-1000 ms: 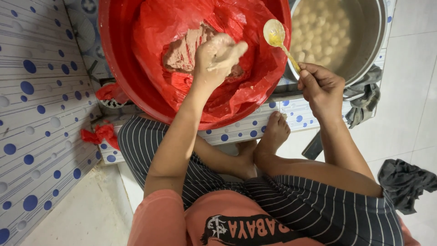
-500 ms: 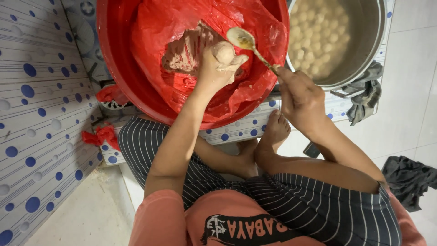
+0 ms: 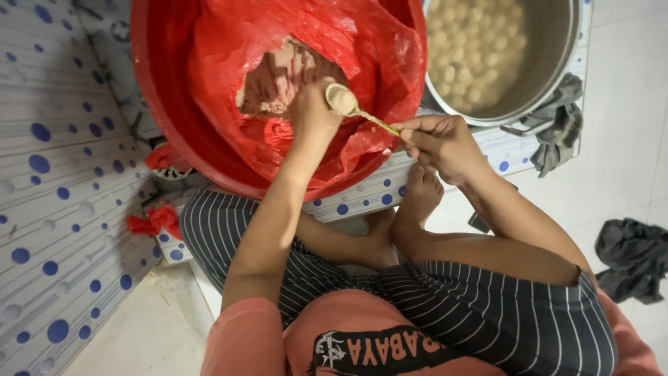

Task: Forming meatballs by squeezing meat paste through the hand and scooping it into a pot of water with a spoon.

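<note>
Red basin (image 3: 174,139) & metal pot (image 3: 557,63) cut off at top.

The left hand (image 3: 313,115) reached forward on an outstretched arm, fingers curled closed, knuckles up. The right hand (image 3: 438,143) sat just right of it, fingertips pinched together, forearm angled back toward the knee.

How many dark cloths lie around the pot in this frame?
2: one grey cloth draped against the pot at its right side, another dark cloth crumpled on the floor at far right. More may be hidden.

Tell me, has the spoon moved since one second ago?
Yes. The spoon went left, away from the metal pot, and now sits at the left hand over the red basin.
</note>
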